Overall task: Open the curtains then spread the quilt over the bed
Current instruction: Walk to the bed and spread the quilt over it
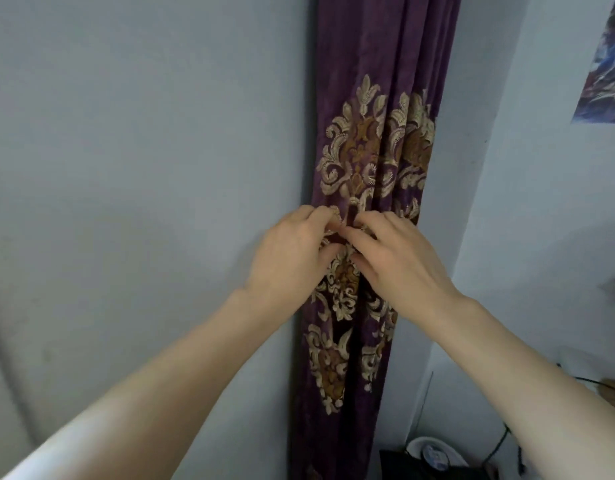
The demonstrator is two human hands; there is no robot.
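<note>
A purple curtain (378, 57) with gold and cream embroidery hangs gathered into a narrow bunch against the pale wall. My left hand (288, 258) and my right hand (399, 261) meet at its middle, where the bunch is pinched narrow. The fingers of both hands curl onto the fabric and touch each other there. Whether they hold a tie-back or only the cloth is hidden by the fingers. No quilt or bed is in view.
A pale wall (126, 150) fills the left side. A poster (607, 64) hangs at the upper right. Low on the right are a dark object with a white round item (434, 452) and black cables (500, 441).
</note>
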